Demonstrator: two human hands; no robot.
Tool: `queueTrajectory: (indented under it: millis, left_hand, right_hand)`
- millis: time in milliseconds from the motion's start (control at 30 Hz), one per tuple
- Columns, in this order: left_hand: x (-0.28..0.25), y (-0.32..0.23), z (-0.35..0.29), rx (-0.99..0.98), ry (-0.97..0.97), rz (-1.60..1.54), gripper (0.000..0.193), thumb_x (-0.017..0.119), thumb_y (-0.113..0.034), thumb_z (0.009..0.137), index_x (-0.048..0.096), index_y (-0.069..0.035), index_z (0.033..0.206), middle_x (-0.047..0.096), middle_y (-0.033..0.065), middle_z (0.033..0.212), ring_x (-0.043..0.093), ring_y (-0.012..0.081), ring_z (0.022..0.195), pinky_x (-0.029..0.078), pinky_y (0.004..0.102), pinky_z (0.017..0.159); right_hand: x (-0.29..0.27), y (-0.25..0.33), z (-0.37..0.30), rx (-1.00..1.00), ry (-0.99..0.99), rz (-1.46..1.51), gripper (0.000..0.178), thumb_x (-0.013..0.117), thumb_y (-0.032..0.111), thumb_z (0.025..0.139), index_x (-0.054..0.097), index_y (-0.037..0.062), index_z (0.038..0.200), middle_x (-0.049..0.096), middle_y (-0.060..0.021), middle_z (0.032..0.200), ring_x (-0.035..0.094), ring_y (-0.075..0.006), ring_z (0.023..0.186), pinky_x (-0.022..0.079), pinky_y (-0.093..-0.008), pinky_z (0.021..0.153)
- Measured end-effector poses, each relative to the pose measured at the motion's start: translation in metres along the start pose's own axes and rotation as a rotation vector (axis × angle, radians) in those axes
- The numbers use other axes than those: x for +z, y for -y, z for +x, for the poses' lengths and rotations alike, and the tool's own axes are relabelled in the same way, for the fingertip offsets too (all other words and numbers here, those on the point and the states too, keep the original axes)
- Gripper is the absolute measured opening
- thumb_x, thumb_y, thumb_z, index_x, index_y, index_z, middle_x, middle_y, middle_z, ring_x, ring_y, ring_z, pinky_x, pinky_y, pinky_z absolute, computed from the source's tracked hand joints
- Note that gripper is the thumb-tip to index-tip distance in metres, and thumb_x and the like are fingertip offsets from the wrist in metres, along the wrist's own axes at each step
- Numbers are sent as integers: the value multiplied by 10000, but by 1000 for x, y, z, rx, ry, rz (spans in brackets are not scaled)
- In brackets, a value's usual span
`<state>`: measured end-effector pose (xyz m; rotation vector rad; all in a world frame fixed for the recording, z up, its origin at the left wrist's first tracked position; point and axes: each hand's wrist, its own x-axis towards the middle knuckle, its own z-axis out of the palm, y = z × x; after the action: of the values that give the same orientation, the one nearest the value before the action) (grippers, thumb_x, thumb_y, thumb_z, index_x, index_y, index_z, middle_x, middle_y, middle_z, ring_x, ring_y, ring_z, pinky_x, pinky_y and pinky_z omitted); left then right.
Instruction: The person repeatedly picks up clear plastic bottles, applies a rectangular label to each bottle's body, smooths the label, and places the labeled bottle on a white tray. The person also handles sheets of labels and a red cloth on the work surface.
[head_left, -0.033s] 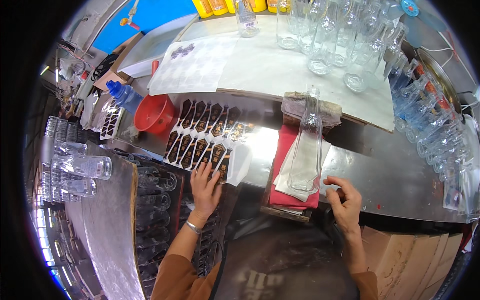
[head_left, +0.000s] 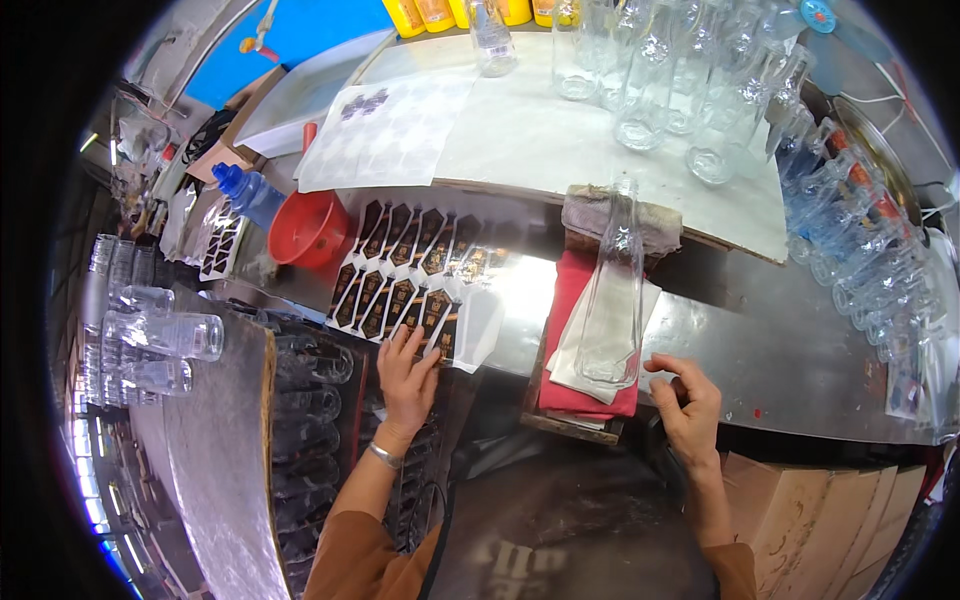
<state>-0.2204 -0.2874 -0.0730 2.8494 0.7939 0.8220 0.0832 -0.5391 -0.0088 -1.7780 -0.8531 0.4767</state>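
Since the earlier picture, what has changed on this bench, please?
Nothing clearly visible: at most a very slight shift, with nothing taken up or let go. The left hand is still at the sheet of black labels, the right hand still beside the clear bottle on the white cloth.

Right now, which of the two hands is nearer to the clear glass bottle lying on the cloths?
Right. The right hand is close beside the base of the clear glass bottle; the left hand is farther away, at the sheet of black labels.
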Motion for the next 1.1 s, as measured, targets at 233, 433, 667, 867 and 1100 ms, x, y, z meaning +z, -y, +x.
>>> queueTrajectory:
  millis: [233,433,667,867,1100]
  left_hand:
    - [-22,-36,57,-1002,56,-1245,192,580,-144,1014,665,28,1000,706,105,1056,693,159,924,578,325,865]
    - [-9,-129,178,-193,61,-1095,90,614,-22,953,695,-7,989,683,191,1272,666,275,1167,541,379,975]
    - [-2,-157,170,390,133,-434,204,776,-39,764,689,-61,948,680,155,1281,627,325,1246,546,393,951]
    - [-13,-151,169,391,188,-600,252,772,-146,817,705,-56,1043,574,216,1419,532,404,1337,441,472,1083]
    - [25,-146,179,128,294,-594,595,710,-141,876,539,-77,1442,293,277,1598,380,441,1436,374,468,1146]
  right_hand:
    - [-7,-1,2,17,9,43,210,689,51,874,710,20,1080,726,-57,915,491,-93,572,435,-259,567]
    - [-9,-1,12,-19,-11,53,215,706,66,876,714,15,1085,741,-79,915,535,-98,572,447,-261,548]
    - [-16,-6,21,55,15,71,207,700,78,885,723,21,1083,733,-71,889,530,-96,560,444,-258,541]
    - [-10,-3,54,99,134,197,301,692,141,917,675,0,1183,739,-96,974,558,-80,586,463,-257,559]
    - [6,22,82,41,196,51,538,722,237,899,564,-31,1338,693,-218,1174,705,-303,1012,555,-371,828]
